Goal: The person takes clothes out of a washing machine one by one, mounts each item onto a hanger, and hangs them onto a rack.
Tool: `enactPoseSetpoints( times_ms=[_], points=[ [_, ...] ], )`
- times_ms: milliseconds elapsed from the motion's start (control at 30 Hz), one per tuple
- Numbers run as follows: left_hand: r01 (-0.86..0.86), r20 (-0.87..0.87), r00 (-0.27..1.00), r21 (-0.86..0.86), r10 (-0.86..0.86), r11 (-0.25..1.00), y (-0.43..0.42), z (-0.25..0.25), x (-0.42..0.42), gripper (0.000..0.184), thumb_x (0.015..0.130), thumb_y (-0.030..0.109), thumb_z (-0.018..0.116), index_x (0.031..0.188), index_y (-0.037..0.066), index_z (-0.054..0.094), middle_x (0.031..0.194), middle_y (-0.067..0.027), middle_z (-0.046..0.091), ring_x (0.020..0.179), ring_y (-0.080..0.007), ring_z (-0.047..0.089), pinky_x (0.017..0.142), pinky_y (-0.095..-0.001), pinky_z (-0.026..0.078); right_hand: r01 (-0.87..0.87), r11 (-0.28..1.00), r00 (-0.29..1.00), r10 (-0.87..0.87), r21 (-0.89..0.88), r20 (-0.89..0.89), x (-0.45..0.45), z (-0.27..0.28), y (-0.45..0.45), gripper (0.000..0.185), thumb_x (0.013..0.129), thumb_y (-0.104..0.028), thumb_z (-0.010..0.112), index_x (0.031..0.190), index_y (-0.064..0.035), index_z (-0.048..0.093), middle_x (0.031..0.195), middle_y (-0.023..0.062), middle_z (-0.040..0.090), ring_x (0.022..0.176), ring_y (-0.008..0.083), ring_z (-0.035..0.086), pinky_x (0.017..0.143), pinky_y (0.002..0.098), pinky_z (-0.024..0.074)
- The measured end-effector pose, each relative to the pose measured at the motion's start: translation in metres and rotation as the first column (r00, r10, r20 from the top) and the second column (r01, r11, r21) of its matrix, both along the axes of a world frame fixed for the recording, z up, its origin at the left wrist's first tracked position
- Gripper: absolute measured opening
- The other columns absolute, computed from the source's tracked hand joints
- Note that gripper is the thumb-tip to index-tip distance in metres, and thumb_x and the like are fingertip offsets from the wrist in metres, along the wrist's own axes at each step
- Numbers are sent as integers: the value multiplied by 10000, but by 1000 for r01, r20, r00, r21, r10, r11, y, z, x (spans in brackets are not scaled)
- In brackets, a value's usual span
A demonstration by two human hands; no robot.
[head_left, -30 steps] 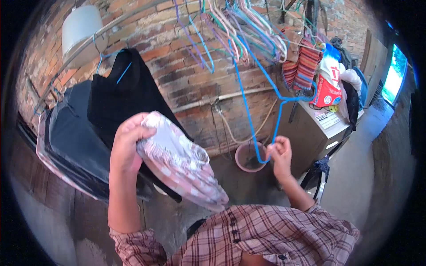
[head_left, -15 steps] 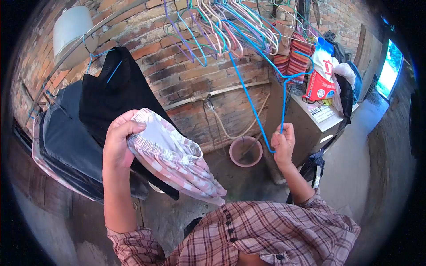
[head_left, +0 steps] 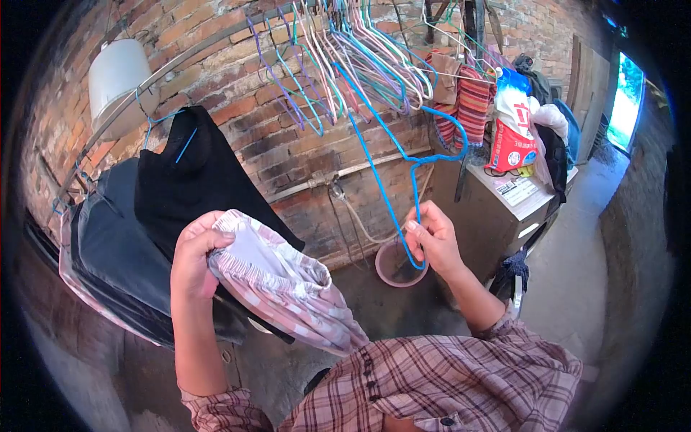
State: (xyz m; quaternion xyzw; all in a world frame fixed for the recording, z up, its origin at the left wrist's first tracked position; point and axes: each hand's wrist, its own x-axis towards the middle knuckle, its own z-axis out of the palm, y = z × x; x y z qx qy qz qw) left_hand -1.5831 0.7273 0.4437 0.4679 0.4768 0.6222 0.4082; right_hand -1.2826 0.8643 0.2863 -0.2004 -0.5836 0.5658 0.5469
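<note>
My left hand (head_left: 193,261) grips the gathered elastic waistband of a pink-and-white checked pair of pants (head_left: 299,299), thumb on top. The pants hang down to the right, their waist opening partly spread and pale lining showing. In my right hand (head_left: 437,241) is a blue clothes hanger (head_left: 414,183), pinched near one lower corner. The hanger is tilted, its hook pointing up and right. A gap separates it from the pants.
Several hangers (head_left: 360,61) hang from a rail above. Dark clothes, including a black garment (head_left: 198,180), hang at left beneath a white bucket (head_left: 119,79). A pink basin (head_left: 400,270) sits on the floor. A red-and-white bag (head_left: 515,133) rests on a cabinet (head_left: 497,209) at right.
My right hand has moved left with the blue hanger, closer to the pants, and the hanger has turned. My left hand still holds the waistband. The view has shifted slightly.
</note>
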Motion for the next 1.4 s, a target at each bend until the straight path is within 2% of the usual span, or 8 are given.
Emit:
enactPoseSetpoints(
  times_ms=[167, 500, 733, 933, 1000, 1100, 1200, 1400],
  points=[
    [17, 6, 1000, -4, -17, 1000, -1, -1, 1, 219, 659, -5, 550, 864, -47, 615, 798, -103, 655, 695, -156, 618, 713, -255, 488, 182, 982, 930, -187, 46, 318, 3, 29, 7, 234, 932, -196, 550, 751, -53, 508, 529, -2, 503, 429, 56, 467, 398, 223, 336],
    [21, 0, 1000, 19, -21, 1000, 0, -3, 2, 234, 664, -5, 552, 885, -50, 614, 810, -103, 660, 708, -161, 626, 721, -256, 492, 504, 738, 834, -550, 449, -32, -1, 52, 14, 239, 950, -68, 441, 1175, -19, 505, 564, -1, 506, 466, 44, 448, 425, 231, 364],
    [-14, -1, 1000, 39, 14, 999, -2, -3, -5, 240, 674, 5, 552, 901, -50, 608, 812, -100, 655, 719, -159, 623, 726, -254, 489, 401, 852, 894, -283, 336, -347, -22, -28, -6, 187, 935, -41, 442, 1121, -27, 445, 686, 49, 565, 500, 56, 463, 464, 196, 394],
    [-8, -5, 1000, 27, 8, 1000, 0, -5, -13, 242, 675, 9, 542, 899, -53, 608, 805, -93, 649, 703, -157, 616, 720, -255, 491, 191, 914, 981, -191, -359, 36, 16, -48, -10, 222, 942, -244, 519, 896, -33, 572, 573, -42, 397, 435, 12, 297, 387, 171, 204],
    [10, -2, 1000, 20, -10, 1000, 4, -5, -15, 254, 666, 4, 532, 903, -54, 604, 801, -93, 648, 688, -163, 618, 714, -264, 503, 155, 944, 949, -60, -291, 311, 18, -69, -5, 250, 941, -266, 527, 941, -24, 590, 569, -47, 390, 435, 7, 274, 385, 176, 178],
    [13, -14, 1000, -5, -13, 1000, 8, -4, -13, 234, 678, 13, 544, 891, -55, 612, 805, -94, 649, 699, -148, 613, 715, -249, 488, -40, 935, 984, 99, -353, 151, 18, -58, -16, 278, 947, -267, 516, 1038, -13, 587, 577, -49, 389, 456, 22, 283, 416, 196, 207],
    [28, -32, 999, -20, -29, 999, 13, -4, -13, 225, 667, 12, 536, 871, -50, 608, 795, -100, 650, 683, -154, 615, 713, -257, 500, -198, 977, 934, 163, -79, -319, 8, -23, -27, 311, 933, -246, 542, 1135, -13, 580, 610, -44, 392, 513, 54, 322, 479, 222, 263],
    [117, -65, 991, -65, -121, 991, 15, 1, -9, 232, 682, 20, 579, 901, -45, 622, 828, -88, 659, 729, -132, 616, 737, -241, 476, -282, 864, 684, 485, 416, -544, -31, 49, -35, 332, 947, -347, 486, 1151, -89, 535, 602, -28, 359, 539, 99, 331, 520, 273, 293]
  ],
)
